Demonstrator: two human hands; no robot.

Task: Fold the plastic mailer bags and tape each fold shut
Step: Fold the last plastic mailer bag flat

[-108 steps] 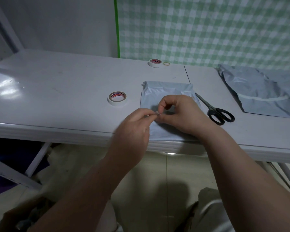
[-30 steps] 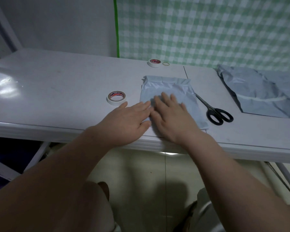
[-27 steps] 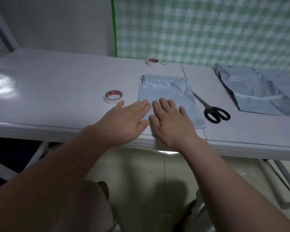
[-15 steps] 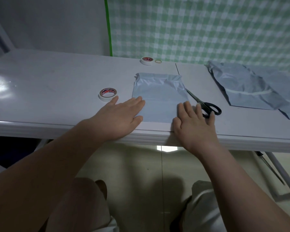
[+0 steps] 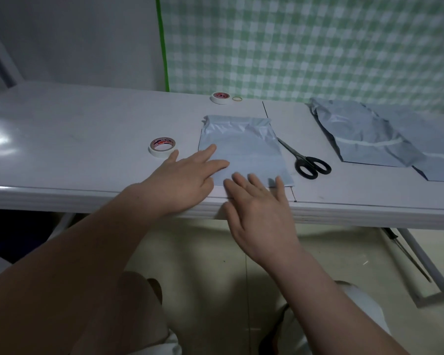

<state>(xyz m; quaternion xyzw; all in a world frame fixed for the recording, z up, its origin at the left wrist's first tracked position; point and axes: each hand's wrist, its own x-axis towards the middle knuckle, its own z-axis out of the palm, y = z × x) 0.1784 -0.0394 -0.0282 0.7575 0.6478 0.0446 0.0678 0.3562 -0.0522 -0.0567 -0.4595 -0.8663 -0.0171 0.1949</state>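
Fingers [image 5: 213,152] on both hands lie straight and flat on the folded bag [image 5: 244,152], gripping nothing; it's probably thin, slippery plastic, best pinched at an edge.

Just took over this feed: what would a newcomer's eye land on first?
Two open hands fill the centre: the left hand rests on the folded grey mailer bag, and the right hand reaches its near edge. A tape roll sits left of the bag, black-handled scissors right of it.
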